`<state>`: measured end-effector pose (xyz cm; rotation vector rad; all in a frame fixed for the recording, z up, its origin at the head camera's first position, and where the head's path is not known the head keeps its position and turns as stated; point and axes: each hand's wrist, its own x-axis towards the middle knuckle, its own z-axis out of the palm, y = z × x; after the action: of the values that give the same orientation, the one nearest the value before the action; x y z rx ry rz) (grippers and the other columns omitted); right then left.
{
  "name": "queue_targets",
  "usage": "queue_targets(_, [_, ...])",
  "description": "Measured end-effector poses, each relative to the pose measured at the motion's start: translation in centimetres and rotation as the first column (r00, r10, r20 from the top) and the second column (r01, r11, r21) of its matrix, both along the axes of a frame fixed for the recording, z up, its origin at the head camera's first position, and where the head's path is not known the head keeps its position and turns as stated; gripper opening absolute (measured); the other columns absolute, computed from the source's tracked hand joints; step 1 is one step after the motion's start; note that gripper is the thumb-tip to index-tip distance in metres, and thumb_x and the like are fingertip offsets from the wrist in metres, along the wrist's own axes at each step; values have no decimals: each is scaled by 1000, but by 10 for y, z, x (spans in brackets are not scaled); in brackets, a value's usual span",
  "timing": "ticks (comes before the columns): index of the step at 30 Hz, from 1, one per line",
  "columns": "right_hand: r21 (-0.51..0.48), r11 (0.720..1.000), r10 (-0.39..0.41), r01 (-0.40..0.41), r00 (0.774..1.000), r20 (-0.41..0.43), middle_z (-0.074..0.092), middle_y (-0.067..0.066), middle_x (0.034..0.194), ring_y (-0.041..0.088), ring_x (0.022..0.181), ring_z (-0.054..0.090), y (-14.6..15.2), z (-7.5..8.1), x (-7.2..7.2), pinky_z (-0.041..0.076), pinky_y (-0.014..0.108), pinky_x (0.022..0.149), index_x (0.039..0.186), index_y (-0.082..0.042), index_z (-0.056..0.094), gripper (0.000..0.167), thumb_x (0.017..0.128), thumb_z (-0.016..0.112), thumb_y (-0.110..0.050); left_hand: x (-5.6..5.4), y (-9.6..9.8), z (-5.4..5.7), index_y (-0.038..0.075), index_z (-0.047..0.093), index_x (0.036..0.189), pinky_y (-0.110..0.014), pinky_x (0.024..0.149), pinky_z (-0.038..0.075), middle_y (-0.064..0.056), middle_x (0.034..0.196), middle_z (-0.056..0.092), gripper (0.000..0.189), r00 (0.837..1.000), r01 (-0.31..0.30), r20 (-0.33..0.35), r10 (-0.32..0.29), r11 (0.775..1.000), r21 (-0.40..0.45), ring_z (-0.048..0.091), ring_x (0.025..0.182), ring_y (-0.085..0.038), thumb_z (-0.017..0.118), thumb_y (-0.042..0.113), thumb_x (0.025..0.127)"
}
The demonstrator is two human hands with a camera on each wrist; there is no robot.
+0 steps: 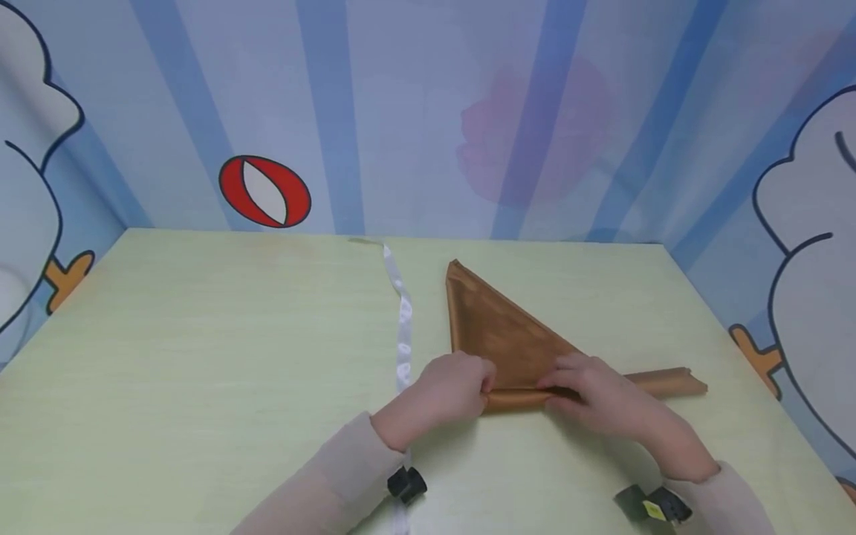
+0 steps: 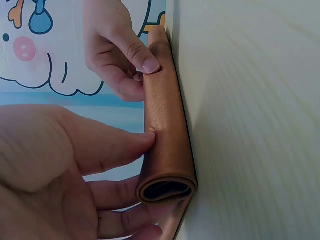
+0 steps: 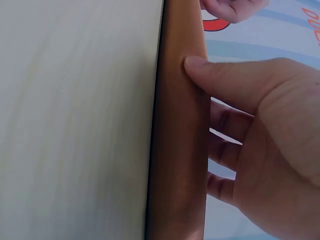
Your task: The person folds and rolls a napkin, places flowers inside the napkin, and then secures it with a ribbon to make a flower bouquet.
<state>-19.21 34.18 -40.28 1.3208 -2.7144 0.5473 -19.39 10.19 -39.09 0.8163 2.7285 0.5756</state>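
A shiny brown cloth (image 1: 508,334) lies on the table, folded to a triangle with its peak pointing away from me. Its near edge is wound into a flat roll (image 2: 167,115), whose spiral end shows in the left wrist view. My left hand (image 1: 455,386) holds the roll near its left end, thumb on the near side and fingers beyond. Farther right along the same roll, my right hand (image 1: 602,394) grips it, the thumb (image 3: 200,70) pressed against the brown surface. A narrow tail (image 1: 669,381) of cloth sticks out past my right hand.
A white satin ribbon (image 1: 404,327) runs lengthwise down the pale table (image 1: 200,357), left of the cloth, passing under my left forearm. Behind the table stands a blue striped backdrop (image 1: 421,111) with printed cartoon figures. Small black devices (image 1: 406,484) sit at both wrists.
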Motion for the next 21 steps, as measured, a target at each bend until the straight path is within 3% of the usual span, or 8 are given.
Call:
queue_targets(5, [17,1000,-19,18,1000,15,64,-5,92,11,82,58,0,1,1,49,32,71,100,-8,71,16,84,71,-6,2,2,-1,17,51,61,-23,50,34,8,64,47,27,1000,-6,-20,6,999,-40,43,61,-8,63,-3,75])
queue_targets(10, [24,1000,-8,9,1000,-25,65,-4,91,12,81,60,-1,-1,-1,50,33,71,101,-7,71,17,84,71,-6,2,2,-1,18,44,54,-23,52,31,6,67,43,34,998,-2,-64,-3,997,-73,38,64,-8,62,-5,72])
queue_targets(16, [-3,1000,-16,16,999,-46,68,-3,91,12,80,63,-2,-1,-2,51,32,70,98,-9,70,17,82,73,-4,0,1,1,18,30,50,-23,48,19,7,55,26,41,999,-11,-45,9,998,-57,27,56,-9,56,-8,69])
queue_targets(21, [-15,1000,-27,27,999,-30,68,-4,91,10,80,63,-3,1,0,51,30,69,97,-11,69,17,82,72,-2,-3,-1,1,18,28,50,-23,49,16,8,51,19,41,999,2,-45,-5,999,-54,24,55,-9,56,-7,67])
